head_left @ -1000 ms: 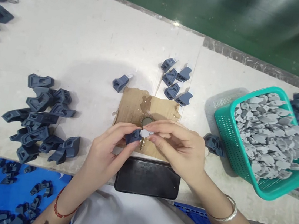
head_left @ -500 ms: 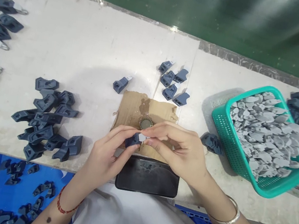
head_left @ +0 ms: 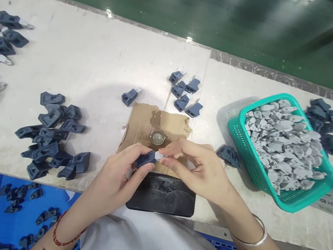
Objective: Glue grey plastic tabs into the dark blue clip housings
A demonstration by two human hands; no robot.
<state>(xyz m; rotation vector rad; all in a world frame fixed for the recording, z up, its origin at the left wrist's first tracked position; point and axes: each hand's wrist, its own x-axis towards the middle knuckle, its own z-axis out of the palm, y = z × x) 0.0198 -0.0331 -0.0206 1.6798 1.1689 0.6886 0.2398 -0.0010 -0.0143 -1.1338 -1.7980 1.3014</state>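
A dark blue-grey molded piece (head_left: 145, 160) is held just above the near edge of a torn cardboard sheet (head_left: 140, 123), tilted, with a small light-grey insert (head_left: 158, 156) at its right end. The left hand (head_left: 122, 170) pinches the molded piece between thumb and fingers; the right hand (head_left: 199, 167) grips the insert between thumb and fingertips. The fingers cover much of the joint, so I cannot tell how deep the insert sits.

Just beyond the fingertips, a round disc with a beaded rim (head_left: 157, 138) lies on the cardboard. A black smartphone (head_left: 162, 195) lies on the near side, below the hands.

Past the cardboard, on the white table (head_left: 102, 48), stands a cluster of five molded pieces with pale tips (head_left: 181, 103), with a similar single piece (head_left: 129, 97) to their left. A heap of dark molded pieces (head_left: 46, 151) spreads left of the left hand; farther left, more pieces carry light tabs with wire loops (head_left: 0, 86).

To the right, a teal basket (head_left: 244, 147) is filled with light-grey inserts (head_left: 289, 143). One or more dark pieces (head_left: 229, 156) lie beside its left wall, and another dark group (head_left: 332, 143) lies beyond its right side.
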